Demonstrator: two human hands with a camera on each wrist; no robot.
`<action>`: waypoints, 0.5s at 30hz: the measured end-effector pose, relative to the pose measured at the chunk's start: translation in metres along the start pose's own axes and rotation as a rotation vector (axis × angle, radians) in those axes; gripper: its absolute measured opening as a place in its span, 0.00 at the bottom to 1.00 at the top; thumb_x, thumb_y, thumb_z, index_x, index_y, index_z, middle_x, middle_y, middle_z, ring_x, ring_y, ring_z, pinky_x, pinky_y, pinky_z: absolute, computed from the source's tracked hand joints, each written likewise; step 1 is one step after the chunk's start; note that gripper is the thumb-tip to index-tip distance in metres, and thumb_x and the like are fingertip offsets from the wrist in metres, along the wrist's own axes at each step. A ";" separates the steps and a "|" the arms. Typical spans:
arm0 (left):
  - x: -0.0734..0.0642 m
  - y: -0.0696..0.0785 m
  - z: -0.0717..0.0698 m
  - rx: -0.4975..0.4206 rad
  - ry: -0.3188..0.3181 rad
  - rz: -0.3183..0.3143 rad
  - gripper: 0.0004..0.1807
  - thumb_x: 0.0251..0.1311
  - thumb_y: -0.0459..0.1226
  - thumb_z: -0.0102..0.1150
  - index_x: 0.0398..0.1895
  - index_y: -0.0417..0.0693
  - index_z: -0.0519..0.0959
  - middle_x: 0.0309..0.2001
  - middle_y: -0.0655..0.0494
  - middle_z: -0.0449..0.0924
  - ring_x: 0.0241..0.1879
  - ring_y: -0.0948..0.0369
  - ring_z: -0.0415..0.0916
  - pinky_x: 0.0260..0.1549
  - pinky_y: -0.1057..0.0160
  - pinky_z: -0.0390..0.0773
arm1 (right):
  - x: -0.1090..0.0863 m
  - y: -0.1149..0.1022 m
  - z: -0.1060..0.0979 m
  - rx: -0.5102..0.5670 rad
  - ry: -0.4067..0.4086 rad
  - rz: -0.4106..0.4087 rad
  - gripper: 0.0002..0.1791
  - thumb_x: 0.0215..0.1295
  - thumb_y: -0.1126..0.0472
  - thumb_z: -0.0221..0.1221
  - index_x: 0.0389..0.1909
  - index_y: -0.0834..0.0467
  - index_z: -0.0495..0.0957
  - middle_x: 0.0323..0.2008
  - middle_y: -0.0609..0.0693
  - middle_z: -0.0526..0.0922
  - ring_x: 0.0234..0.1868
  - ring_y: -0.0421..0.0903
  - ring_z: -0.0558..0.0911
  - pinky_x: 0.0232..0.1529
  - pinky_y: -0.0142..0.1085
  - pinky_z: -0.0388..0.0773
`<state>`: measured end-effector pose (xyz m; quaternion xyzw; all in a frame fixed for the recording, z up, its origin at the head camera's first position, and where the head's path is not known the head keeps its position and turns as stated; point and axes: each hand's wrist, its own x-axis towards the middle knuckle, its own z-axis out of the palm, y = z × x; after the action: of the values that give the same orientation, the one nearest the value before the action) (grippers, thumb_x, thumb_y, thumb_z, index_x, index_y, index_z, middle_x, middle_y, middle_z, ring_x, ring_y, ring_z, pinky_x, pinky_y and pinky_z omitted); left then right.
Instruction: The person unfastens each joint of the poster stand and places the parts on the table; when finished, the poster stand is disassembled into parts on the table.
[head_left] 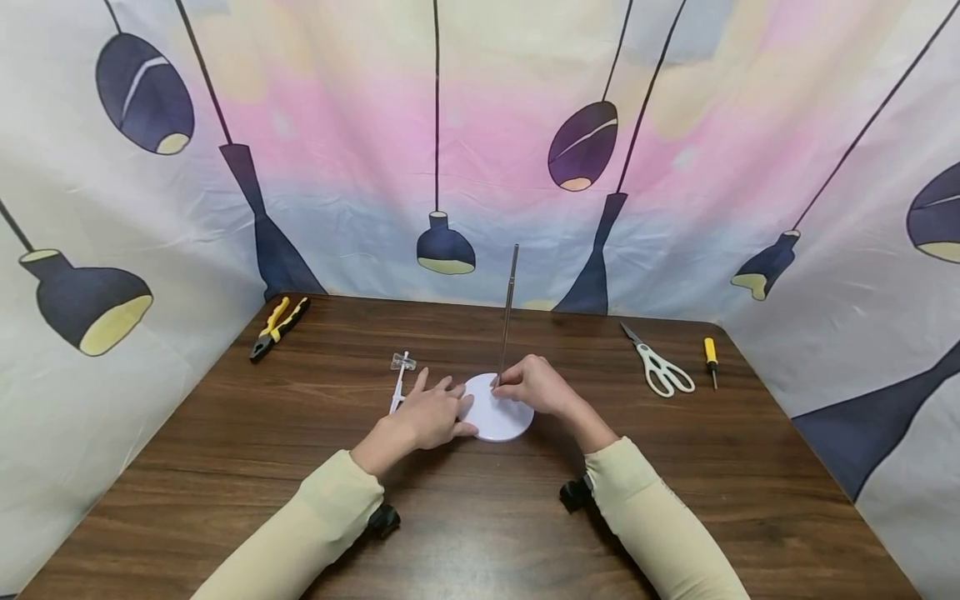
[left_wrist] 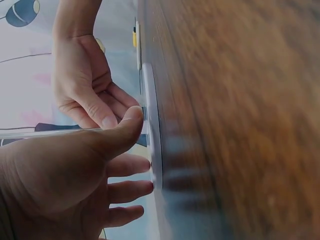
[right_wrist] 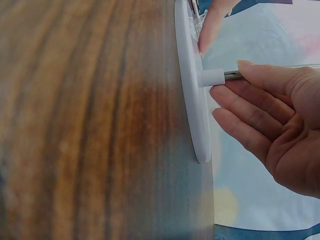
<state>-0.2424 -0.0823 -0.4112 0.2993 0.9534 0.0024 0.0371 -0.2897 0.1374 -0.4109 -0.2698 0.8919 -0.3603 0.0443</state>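
Note:
A round white base [head_left: 499, 423] lies flat on the table, with a short white socket [right_wrist: 212, 77] standing up from its middle. Out of that socket area rises a thin clear rod [head_left: 509, 312], nearly upright. My right hand [head_left: 542, 387] pinches the rod low down, just above the socket, between thumb and fingers. On the base's left edge rest the extended fingertips of my left hand [head_left: 429, 414]. Just beyond the left hand lies a slim white plastic piece with a clear clip-like end [head_left: 402, 362], partly hidden by that hand.
Yellow-and-black pliers [head_left: 277, 328] lie at the table's far left. White-handled scissors [head_left: 660, 364] and a small yellow screwdriver [head_left: 711, 358] are at the right. Behind the brown table [head_left: 480, 525] hangs a cloth [head_left: 495, 100] printed with lamps.

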 end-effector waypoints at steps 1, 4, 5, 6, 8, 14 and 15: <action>0.000 0.001 0.000 0.004 -0.002 -0.002 0.33 0.69 0.58 0.53 0.67 0.48 0.74 0.70 0.46 0.69 0.71 0.43 0.61 0.68 0.31 0.46 | 0.000 0.000 0.000 0.000 -0.001 0.002 0.04 0.63 0.63 0.68 0.35 0.58 0.90 0.33 0.48 0.88 0.26 0.37 0.79 0.25 0.28 0.77; 0.002 0.003 -0.001 0.020 0.011 -0.007 0.31 0.68 0.58 0.54 0.65 0.48 0.76 0.68 0.46 0.71 0.69 0.43 0.64 0.68 0.31 0.47 | 0.001 0.001 -0.001 -0.003 0.001 0.006 0.04 0.63 0.63 0.68 0.35 0.58 0.90 0.33 0.48 0.88 0.27 0.37 0.79 0.26 0.28 0.76; 0.002 0.003 -0.001 0.026 0.015 -0.010 0.30 0.68 0.57 0.55 0.64 0.48 0.77 0.67 0.46 0.72 0.69 0.43 0.65 0.68 0.31 0.48 | 0.001 0.001 -0.001 -0.007 0.003 0.004 0.03 0.63 0.63 0.68 0.35 0.58 0.90 0.33 0.48 0.88 0.27 0.37 0.79 0.26 0.28 0.76; 0.003 0.004 0.000 0.030 0.023 -0.012 0.29 0.67 0.57 0.56 0.63 0.49 0.78 0.66 0.47 0.73 0.68 0.43 0.66 0.67 0.30 0.48 | 0.001 0.001 -0.001 -0.007 0.005 0.003 0.03 0.63 0.63 0.69 0.35 0.58 0.90 0.33 0.48 0.88 0.27 0.37 0.79 0.26 0.28 0.76; 0.004 0.004 -0.001 0.029 0.032 -0.024 0.29 0.67 0.57 0.56 0.62 0.49 0.79 0.66 0.47 0.73 0.67 0.43 0.67 0.67 0.30 0.48 | 0.002 0.002 -0.001 -0.010 0.007 -0.004 0.03 0.63 0.63 0.68 0.34 0.58 0.90 0.33 0.48 0.88 0.27 0.37 0.79 0.25 0.28 0.76; 0.005 0.002 0.000 -0.027 0.027 -0.057 0.31 0.65 0.57 0.57 0.65 0.49 0.78 0.67 0.46 0.72 0.67 0.43 0.67 0.68 0.30 0.45 | 0.002 0.003 -0.001 -0.015 0.006 -0.025 0.03 0.63 0.63 0.68 0.34 0.57 0.90 0.33 0.47 0.88 0.26 0.36 0.78 0.26 0.28 0.76; 0.005 0.002 0.001 -0.038 0.026 -0.058 0.31 0.65 0.57 0.58 0.65 0.49 0.78 0.67 0.46 0.72 0.67 0.43 0.67 0.68 0.31 0.45 | 0.001 0.003 -0.001 -0.015 0.004 -0.026 0.03 0.63 0.63 0.68 0.34 0.57 0.90 0.33 0.47 0.88 0.26 0.36 0.78 0.26 0.28 0.76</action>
<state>-0.2458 -0.0780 -0.4122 0.2706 0.9619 0.0236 0.0303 -0.2921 0.1388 -0.4119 -0.2809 0.8911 -0.3547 0.0358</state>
